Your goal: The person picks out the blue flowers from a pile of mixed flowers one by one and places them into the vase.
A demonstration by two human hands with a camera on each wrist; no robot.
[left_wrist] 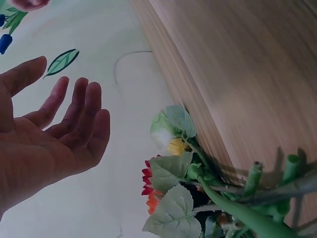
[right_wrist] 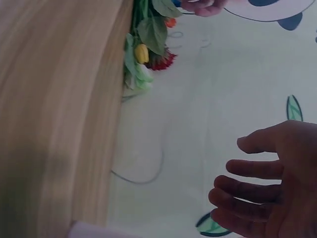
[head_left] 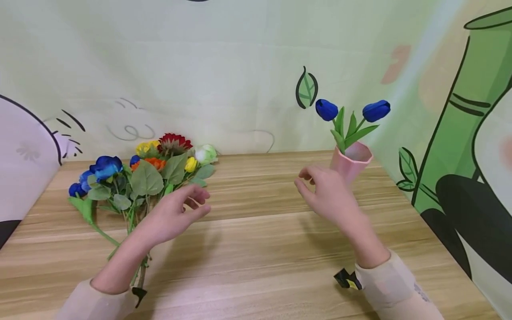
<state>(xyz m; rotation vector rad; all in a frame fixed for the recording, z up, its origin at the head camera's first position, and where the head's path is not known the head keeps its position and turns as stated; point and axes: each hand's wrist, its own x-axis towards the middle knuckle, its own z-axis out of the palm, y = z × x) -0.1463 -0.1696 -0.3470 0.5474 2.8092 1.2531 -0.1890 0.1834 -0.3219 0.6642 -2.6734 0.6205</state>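
Observation:
My left hand (head_left: 176, 215) hovers over the stems of a bunch of artificial flowers, its fingers loosely bent around nothing. In the left wrist view that hand (left_wrist: 59, 129) shows an empty palm. The bunch holds blue flowers (head_left: 106, 167), a red flower (head_left: 174, 143), a yellow tulip (head_left: 191, 165) and a pale green-white bloom (head_left: 206, 154). My right hand (head_left: 330, 193), relaxed and empty, is in front of a pink vase (head_left: 348, 165) and hides its lower part. Two blue tulips (head_left: 376, 111) with green leaves stand in the vase. The right wrist view shows the hand (right_wrist: 262, 183) with fingers apart.
Under everything lies a wood-grain table (head_left: 248, 258). A pale green printed cloth (head_left: 240, 66) hangs behind its back edge, with drawn leaves and a bamboo stalk (head_left: 452, 98) at the right. Dark straps (head_left: 348, 279) show at the sleeve cuffs.

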